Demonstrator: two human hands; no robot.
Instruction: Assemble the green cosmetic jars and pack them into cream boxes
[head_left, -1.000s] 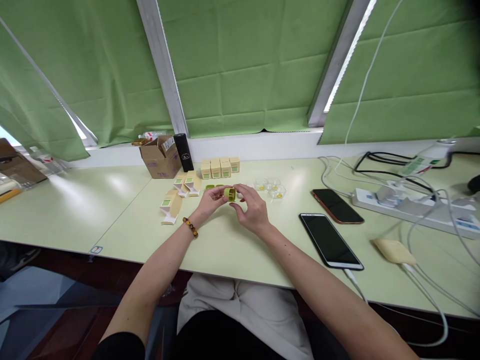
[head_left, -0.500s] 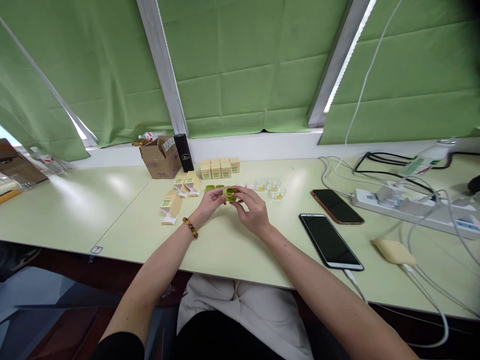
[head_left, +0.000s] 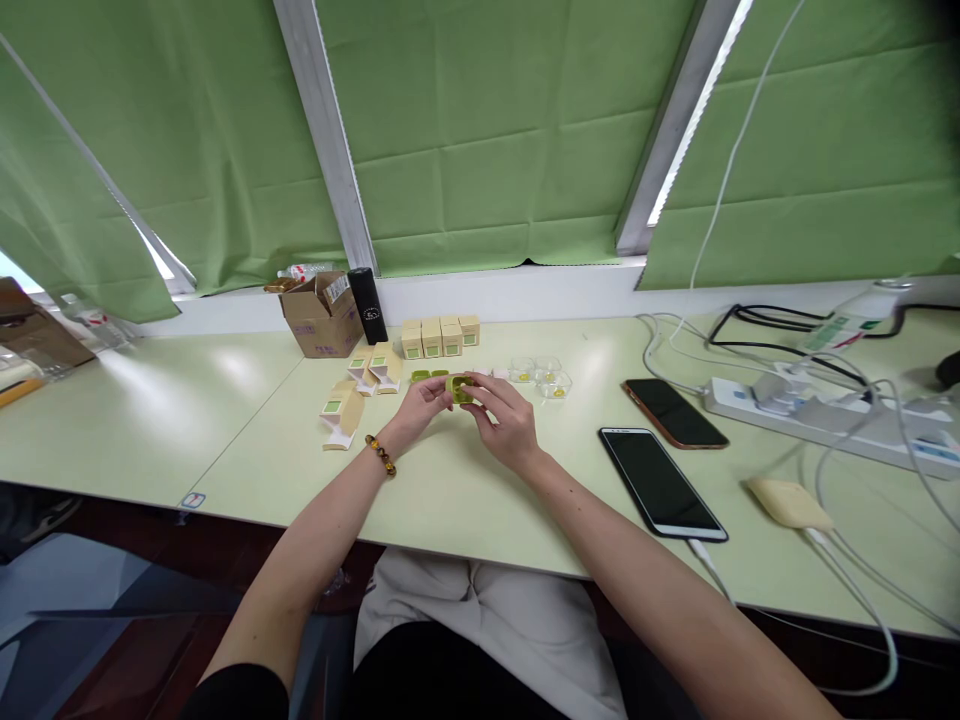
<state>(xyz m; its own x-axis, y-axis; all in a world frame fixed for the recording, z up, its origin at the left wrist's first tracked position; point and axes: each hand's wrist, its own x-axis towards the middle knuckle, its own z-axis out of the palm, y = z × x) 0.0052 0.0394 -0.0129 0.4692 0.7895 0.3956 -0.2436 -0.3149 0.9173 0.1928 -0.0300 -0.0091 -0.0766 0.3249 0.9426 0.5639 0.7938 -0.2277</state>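
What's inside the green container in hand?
Green container: some green inner wall shows. The right hand partly covers its opening; anything behind it is hidden.

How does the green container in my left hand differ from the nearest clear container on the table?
The green container is opaque; the clear container is see-through with a yellow spot. The green container is in the left hand, the right hand at its opening; the clear container rests on the table. Both are small.

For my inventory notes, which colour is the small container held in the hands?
The small container is yellowish green; it shows best in the head view.
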